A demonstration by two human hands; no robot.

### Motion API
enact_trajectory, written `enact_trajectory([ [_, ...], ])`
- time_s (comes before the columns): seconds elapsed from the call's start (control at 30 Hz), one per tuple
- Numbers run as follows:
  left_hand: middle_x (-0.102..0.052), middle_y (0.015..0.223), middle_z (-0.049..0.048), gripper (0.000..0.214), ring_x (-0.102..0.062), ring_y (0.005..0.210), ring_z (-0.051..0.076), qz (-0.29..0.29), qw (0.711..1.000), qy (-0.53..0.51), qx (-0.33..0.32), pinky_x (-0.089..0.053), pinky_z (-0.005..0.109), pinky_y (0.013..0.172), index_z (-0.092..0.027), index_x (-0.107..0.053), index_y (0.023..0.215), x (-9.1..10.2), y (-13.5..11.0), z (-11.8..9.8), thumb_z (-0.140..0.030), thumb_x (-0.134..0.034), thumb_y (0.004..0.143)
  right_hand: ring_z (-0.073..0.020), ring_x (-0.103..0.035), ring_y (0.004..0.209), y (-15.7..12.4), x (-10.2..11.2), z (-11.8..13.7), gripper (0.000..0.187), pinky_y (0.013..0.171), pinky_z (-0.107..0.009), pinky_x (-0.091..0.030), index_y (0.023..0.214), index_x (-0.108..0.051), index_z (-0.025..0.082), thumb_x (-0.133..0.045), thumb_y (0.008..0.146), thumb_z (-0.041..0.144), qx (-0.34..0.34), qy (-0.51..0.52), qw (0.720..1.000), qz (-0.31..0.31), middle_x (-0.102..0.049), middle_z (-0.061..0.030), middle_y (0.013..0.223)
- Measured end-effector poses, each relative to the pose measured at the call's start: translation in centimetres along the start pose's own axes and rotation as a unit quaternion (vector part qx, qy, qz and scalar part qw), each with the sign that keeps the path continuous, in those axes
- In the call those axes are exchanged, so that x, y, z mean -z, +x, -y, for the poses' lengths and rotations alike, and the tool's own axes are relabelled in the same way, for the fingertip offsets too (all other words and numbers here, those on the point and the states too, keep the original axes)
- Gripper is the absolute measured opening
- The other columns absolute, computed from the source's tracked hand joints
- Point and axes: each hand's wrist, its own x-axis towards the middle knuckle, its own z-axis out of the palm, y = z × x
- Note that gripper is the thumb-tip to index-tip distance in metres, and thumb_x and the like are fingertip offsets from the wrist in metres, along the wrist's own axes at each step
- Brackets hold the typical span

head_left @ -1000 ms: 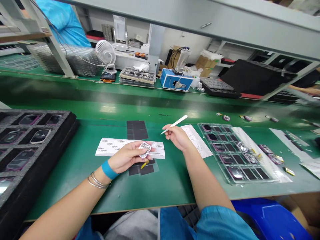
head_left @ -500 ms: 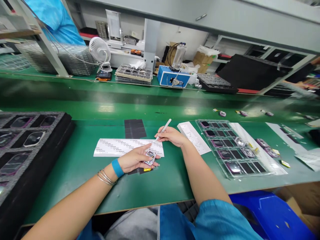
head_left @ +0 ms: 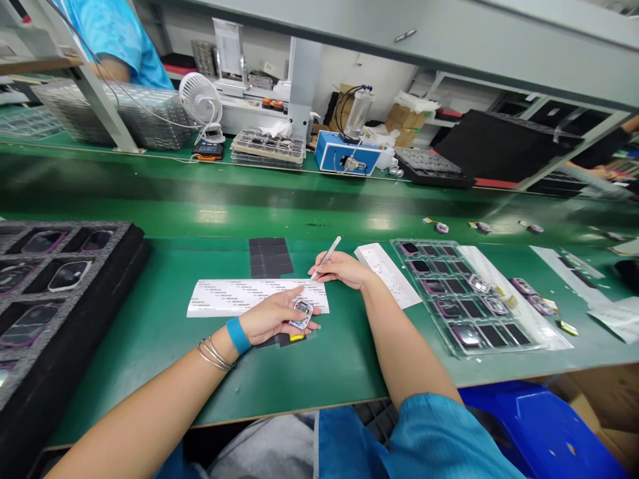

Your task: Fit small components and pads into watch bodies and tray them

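Observation:
My left hand [head_left: 274,315] is closed round an opened smartwatch case [head_left: 301,313] with its inner parts facing up. A small yellow battery [head_left: 296,336] hangs from the case below my fingers. In my right hand [head_left: 342,269] is a pair of tweezers [head_left: 329,253], slanting up and to the right; their tips reach down to the edge of a white printed adhesive sheet [head_left: 214,299]. That sheet lies flat under both hands. Behind it lies a dark sheet of rectangular pieces [head_left: 270,257]. More dark pieces are partly hidden beneath my left hand.
On the right, a clear tray [head_left: 456,293] holds watch cases and dark squares, beside a white box [head_left: 387,273]. A black foam tray [head_left: 100,293] with watch cases stands left. Loose watch parts [head_left: 532,293] lie further right. A fan [head_left: 200,96] and a blue device [head_left: 344,153] stand behind.
The watch case in my left hand is tilted slightly differently. My right hand and the tweezers stay almost in place. A co-worker's blue sleeve at the upper left has shifted.

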Motion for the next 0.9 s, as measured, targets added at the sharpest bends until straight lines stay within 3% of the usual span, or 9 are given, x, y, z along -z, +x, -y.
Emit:
enact_trajectory([
  [0.2, -0.063, 0.113, 0.0173, 0.093, -0.067, 0.091, 0.027, 0.002, 1.000, -0.009, -0.006, -0.053, 0.031, 0.075, -0.022, -0.019, 0.144, -0.11, 0.02, 0.07, -0.012, -0.073, 0.069, -0.0143, -0.069, 0.070, -0.05, -0.07, 0.13, 0.023, 0.063, -0.018, -0.058, 0.074, -0.056, 0.013, -0.076, 0.065, 0.019, -0.009, -0.006, 1.000, 0.003, -0.071, -0.0089, 0.081],
  [0.7, -0.058, 0.121, 0.0190, 0.095, -0.066, 0.093, 0.026, -0.007, 1.000, 0.011, 0.002, -0.052, 0.030, 0.076, -0.020, -0.014, 0.145, -0.19, -0.02, -0.09, -0.012, -0.072, 0.070, -0.0135, -0.068, 0.070, 0.07, 0.08, 0.04, 0.023, 0.064, -0.018, -0.057, 0.073, -0.056, 0.014, -0.077, 0.065, 0.019, -0.018, -0.002, 1.000, 0.006, -0.071, -0.0084, 0.080],
  [0.8, -0.058, 0.121, 0.0194, 0.096, -0.066, 0.093, 0.027, -0.010, 1.000, 0.010, 0.005, -0.052, 0.031, 0.077, -0.019, -0.012, 0.145, -0.20, 0.03, 0.02, -0.011, -0.072, 0.070, -0.0153, -0.068, 0.076, -0.23, 0.40, 0.09, 0.024, 0.069, -0.022, -0.056, 0.074, -0.057, 0.014, -0.078, 0.063, 0.021, -0.017, 0.017, 1.000, 0.013, -0.071, -0.0089, 0.081],
  [0.9, -0.059, 0.120, 0.0190, 0.093, -0.066, 0.092, 0.027, -0.014, 1.000, 0.004, 0.005, -0.052, 0.033, 0.078, -0.018, -0.016, 0.144, -0.28, 0.05, 0.15, -0.011, -0.072, 0.069, -0.0199, -0.067, 0.086, -0.82, 0.70, 0.25, 0.026, 0.079, -0.033, -0.055, 0.076, -0.057, 0.015, -0.078, 0.064, 0.024, -0.004, 0.062, 0.998, 0.020, -0.071, -0.0088, 0.084],
])
